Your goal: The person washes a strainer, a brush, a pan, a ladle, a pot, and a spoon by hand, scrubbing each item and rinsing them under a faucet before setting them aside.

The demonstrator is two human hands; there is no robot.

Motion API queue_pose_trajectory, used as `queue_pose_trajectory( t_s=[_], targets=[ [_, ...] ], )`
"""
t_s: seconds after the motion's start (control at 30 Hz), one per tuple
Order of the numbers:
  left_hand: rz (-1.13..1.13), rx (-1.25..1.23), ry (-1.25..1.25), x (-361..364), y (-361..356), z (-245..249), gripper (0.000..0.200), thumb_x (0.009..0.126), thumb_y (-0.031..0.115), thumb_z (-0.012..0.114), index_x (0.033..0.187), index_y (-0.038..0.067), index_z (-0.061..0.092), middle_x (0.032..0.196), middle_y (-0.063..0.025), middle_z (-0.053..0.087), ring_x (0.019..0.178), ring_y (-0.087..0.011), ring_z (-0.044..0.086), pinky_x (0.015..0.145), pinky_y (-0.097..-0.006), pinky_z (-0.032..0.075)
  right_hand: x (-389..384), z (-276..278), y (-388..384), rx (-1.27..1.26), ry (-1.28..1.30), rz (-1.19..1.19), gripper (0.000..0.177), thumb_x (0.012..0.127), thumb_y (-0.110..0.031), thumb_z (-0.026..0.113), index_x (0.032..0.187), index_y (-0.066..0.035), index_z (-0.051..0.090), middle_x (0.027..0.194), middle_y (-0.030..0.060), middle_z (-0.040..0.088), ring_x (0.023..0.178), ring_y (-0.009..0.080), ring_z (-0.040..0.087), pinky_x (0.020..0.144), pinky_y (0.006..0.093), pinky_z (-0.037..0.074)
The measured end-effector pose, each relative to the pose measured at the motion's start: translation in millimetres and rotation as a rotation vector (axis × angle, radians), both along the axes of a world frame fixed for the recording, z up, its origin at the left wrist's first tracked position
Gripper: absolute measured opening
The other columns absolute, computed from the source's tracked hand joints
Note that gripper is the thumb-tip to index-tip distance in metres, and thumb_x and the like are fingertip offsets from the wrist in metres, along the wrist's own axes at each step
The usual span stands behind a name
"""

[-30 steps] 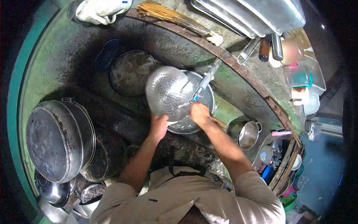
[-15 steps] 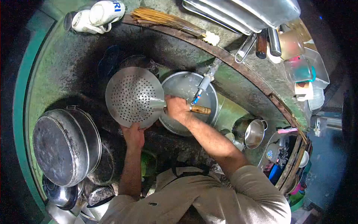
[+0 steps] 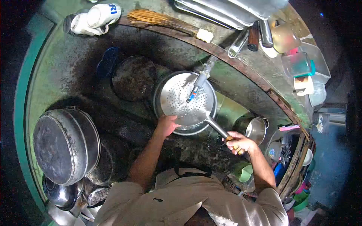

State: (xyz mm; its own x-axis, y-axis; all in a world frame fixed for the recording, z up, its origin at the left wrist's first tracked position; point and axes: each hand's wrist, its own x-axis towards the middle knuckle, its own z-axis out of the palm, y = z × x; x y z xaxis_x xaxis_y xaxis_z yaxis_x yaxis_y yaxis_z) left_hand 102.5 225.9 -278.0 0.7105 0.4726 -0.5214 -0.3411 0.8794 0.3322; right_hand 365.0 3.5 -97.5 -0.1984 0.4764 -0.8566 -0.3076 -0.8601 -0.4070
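Observation:
A large perforated metal skimmer [image 3: 182,101] with a wooden-ended handle lies over a round metal basin [image 3: 213,113], beneath the tap [image 3: 196,89]. My left hand [image 3: 166,125] grips the skimmer's near-left rim, thumb on the upper side. The fingers of my right hand [image 3: 240,142] are wrapped round the wooden end of the handle, to the right of the basin. Most of the basin's inside is hidden by the skimmer.
A big dark pot [image 3: 56,147] stands at the left above several stacked pans. A round blackened pan [image 3: 134,78] is behind my left hand. A steel pot [image 3: 256,130] sits at the right. A stick broom [image 3: 154,17], mugs [image 3: 103,16] and trays [image 3: 226,9] line the ledge.
The skimmer has moved right, from beside the basin to over it under the tap, and turned. My right hand has shifted right and nearer, now on the handle's wooden end.

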Motion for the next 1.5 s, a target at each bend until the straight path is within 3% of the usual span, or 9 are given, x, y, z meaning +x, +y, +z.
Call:
queue_pose_trajectory(
  t_s=[0.13, 0.37, 0.43, 0.6, 0.9, 1.0, 1.13, 1.27, 1.5],
  targets=[
    [-0.05, -0.182, 0.218, 52, 24, -15, 0.065, 0.091, 0.054, 0.047, 0.137, 0.009, 0.041, 0.142, -0.0162, 0.037, 0.133, -0.0351, 0.03, 0.104, -0.0633, 0.023, -17, -2, -34, 0.118, -0.791, 0.274, 0.027, 0.08, -0.008, 0.062, 0.103, -0.006, 0.047, 0.066, 0.0057, 0.055, 0.049, 0.0192, 0.057, 0.043, 0.0361, 0.045],
    [-0.798, 0.451, 0.389, 104, 83, -53, 0.072, 0.089, 0.066, 0.033, 0.135, 0.011, 0.043, 0.125, -0.0131, 0.052, 0.119, -0.0306, 0.048, 0.091, -0.0461, 0.042, -49, -8, -41, 0.149, -1.697, 0.569, 0.042, 0.072, -0.008, 0.066, 0.109, -0.008, 0.045, 0.098, 0.0171, 0.057, 0.08, 0.0383, 0.062, 0.064, 0.048, 0.051],
    [-0.643, 1.411, 0.724, 112, 83, -64, 0.065, 0.088, 0.051, 0.047, 0.137, 0.008, 0.039, 0.132, -0.0203, 0.045, 0.117, -0.0392, 0.048, 0.093, -0.0467, 0.042, -55, -14, -31, 0.163, -1.688, 0.546, 0.047, 0.071, -0.007, 0.065, 0.114, -0.009, 0.046, 0.101, 0.0162, 0.056, 0.083, 0.0375, 0.061, 0.066, 0.0478, 0.051],
    [-0.408, 2.122, 1.066, 106, 38, 96, 0.058, 0.086, 0.041, 0.055, 0.14, 0.027, 0.038, 0.141, -0.0256, 0.036, 0.126, -0.0466, 0.036, 0.099, -0.0636, 0.029, -70, -33, -10, 0.306, -1.744, 0.447, 0.052, 0.068, -0.005, 0.066, 0.116, -0.007, 0.047, 0.096, 0.0168, 0.054, 0.085, 0.0376, 0.059, 0.073, 0.0461, 0.049],
    [-0.668, 1.361, 0.451, 123, 79, 39, 0.047, 0.087, 0.044, 0.054, 0.125, 0.017, 0.056, 0.129, -0.0169, 0.053, 0.117, -0.0395, 0.05, 0.099, -0.0616, 0.031, -73, -27, -37, 0.43, -1.822, 0.581, 0.039, 0.072, -0.007, 0.063, 0.11, -0.006, 0.054, 0.091, 0.0144, 0.052, 0.084, 0.0331, 0.057, 0.073, 0.0429, 0.048],
    [-0.453, 2.389, 0.418, 105, 24, 81, 0.04, 0.087, 0.042, 0.055, 0.123, 0.025, 0.059, 0.139, -0.0117, 0.046, 0.131, -0.034, 0.037, 0.107, -0.0556, 0.024, -72, -27, -34, 0.373, -1.767, 0.586, 0.036, 0.071, -0.007, 0.062, 0.106, -0.006, 0.055, 0.093, 0.014, 0.053, 0.087, 0.0326, 0.056, 0.075, 0.0426, 0.047],
    [-0.148, 1.874, 0.968, 76, 48, 57, 0.045, 0.086, 0.041, 0.057, 0.126, 0.019, 0.054, 0.136, -0.0148, 0.048, 0.125, -0.029, 0.044, 0.105, -0.0485, 0.029, -59, -31, -29, 0.48, -1.884, 0.635, 0.023, 0.068, -0.007, 0.061, 0.091, -0.007, 0.055, 0.083, 0.011, 0.05, 0.079, 0.0299, 0.053, 0.069, 0.0421, 0.044],
    [-0.036, 0.234, 0.393, 35, 101, 6, 0.048, 0.088, 0.045, 0.053, 0.111, 0.004, 0.057, 0.105, -0.0072, 0.06, 0.097, -0.0195, 0.055, 0.086, -0.0369, 0.043, -46, -37, -5, 0.503, -1.913, 0.681, 0.033, 0.064, -0.01, 0.07, 0.092, -0.008, 0.054, 0.087, 0.0126, 0.05, 0.083, 0.0317, 0.052, 0.072, 0.0448, 0.04],
    [0.206, 0.123, 0.193, -1, 105, -18, 0.034, 0.084, 0.04, 0.053, 0.094, 0.009, 0.062, 0.088, -0.0055, 0.064, 0.082, -0.0232, 0.061, 0.076, -0.0402, 0.05, -1, -87, 66, 0.012, -1.503, 0.908, 0.031, 0.07, -0.033, 0.068, 0.091, -0.011, 0.07, 0.087, 0.0151, 0.068, 0.089, 0.0341, 0.064, 0.087, 0.0499, 0.041]
  ],
)
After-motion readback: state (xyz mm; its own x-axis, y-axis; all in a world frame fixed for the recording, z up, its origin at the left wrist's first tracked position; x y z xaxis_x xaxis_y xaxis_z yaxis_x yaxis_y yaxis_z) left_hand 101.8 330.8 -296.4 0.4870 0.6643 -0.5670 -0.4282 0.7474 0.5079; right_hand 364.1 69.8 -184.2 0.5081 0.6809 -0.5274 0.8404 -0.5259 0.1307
